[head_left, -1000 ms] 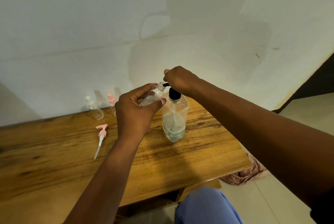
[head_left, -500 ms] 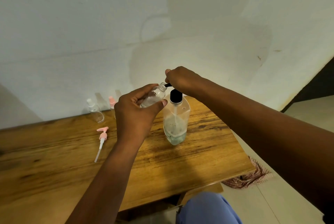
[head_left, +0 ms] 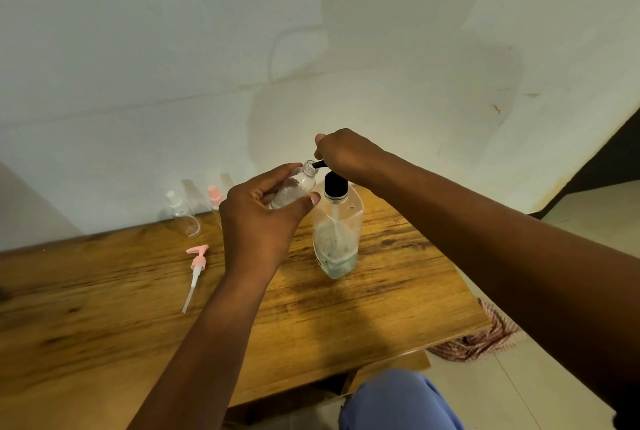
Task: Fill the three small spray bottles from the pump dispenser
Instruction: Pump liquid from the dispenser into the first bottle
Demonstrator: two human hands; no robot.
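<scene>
Centrally, at table middle: clear plastic pump dispenser with black collar (head_left: 337,221), upright on the brown wooden table (head_left: 104,318), a little bluish liquid at its bottom. Right hand (head_left: 346,154) on top of the pump head, fingers curled over it, pressing; black spout (head_left: 319,163) poking out toward 9 o'clock. Left hand (head_left: 258,221) gripping a small clear uncapped spray bottle (head_left: 298,187), tilted, mouth touching the spout tip. At 10 o'clock from the dispenser, against the pale wall (head_left: 173,48): a clear capped small bottle (head_left: 181,213) and, just beside it, a pink-capped small bottle (head_left: 214,197), partly hidden by the left hand. At 8 o'clock, flat on the wood: a pink sprayer head with white dip tube (head_left: 195,273).
</scene>
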